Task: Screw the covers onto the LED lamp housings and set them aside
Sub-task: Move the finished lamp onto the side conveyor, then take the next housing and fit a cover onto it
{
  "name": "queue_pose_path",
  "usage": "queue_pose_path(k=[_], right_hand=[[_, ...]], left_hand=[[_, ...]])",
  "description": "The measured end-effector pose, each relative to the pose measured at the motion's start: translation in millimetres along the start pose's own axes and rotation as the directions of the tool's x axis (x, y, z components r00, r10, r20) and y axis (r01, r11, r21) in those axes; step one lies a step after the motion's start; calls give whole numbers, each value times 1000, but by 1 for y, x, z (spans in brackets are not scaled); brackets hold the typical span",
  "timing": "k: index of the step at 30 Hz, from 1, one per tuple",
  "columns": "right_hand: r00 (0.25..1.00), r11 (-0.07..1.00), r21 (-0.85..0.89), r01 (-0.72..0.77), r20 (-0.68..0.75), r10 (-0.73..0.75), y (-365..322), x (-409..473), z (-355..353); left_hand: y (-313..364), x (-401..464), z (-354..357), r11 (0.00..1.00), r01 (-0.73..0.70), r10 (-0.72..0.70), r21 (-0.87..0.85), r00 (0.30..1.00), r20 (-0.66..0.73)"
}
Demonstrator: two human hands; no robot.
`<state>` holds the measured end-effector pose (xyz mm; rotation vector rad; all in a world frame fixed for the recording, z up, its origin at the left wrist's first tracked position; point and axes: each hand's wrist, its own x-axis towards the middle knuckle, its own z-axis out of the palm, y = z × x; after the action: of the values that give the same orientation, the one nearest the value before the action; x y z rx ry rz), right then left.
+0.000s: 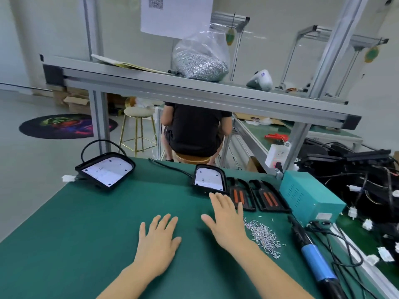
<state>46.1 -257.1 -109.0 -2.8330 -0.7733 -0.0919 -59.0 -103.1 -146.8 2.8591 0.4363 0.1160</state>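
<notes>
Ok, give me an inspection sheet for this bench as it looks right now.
Surface: green bench mat, bare in front of the hands.
Job's things: two lamp housings, left housing and right housing, white boards showing; two black covers beside the right one; loose screws; electric screwdriver lying unused.
Clutter: teal power box; bag of screws on the upper shelf.
Hands: left hand flat on the mat; right hand open, fingers at the right housing's near edge.
Cables: black tangle at right.
Surroundings: seated person, stool.
</notes>
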Motion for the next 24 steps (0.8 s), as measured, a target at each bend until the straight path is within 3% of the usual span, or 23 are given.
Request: queue_pose_path(k=[4,8,15,21,24], right_hand=[[986,992,-123,17,-160,-36,-2,49,3],[985,975,-220,13,-163,-50,2,83,12],[980,972,-235,-10,-196,-38,2,94,17],[977,978,-189,87,-174,-121,-9,61,15],[922,948,-177,265,-241,-302,-17,20,15]], left_hand=[[-13,3,-4,974,31,-59,-223,991,-123],[-23,7,-10,910,15,-90,-414,983,-162],[-27,14,-12,789,22,-154,-614,974,-164],[-21,25,-18,458,102,-266,-883,964,-27],[-21,34,-28,206,170,-270,-964,956,111]])
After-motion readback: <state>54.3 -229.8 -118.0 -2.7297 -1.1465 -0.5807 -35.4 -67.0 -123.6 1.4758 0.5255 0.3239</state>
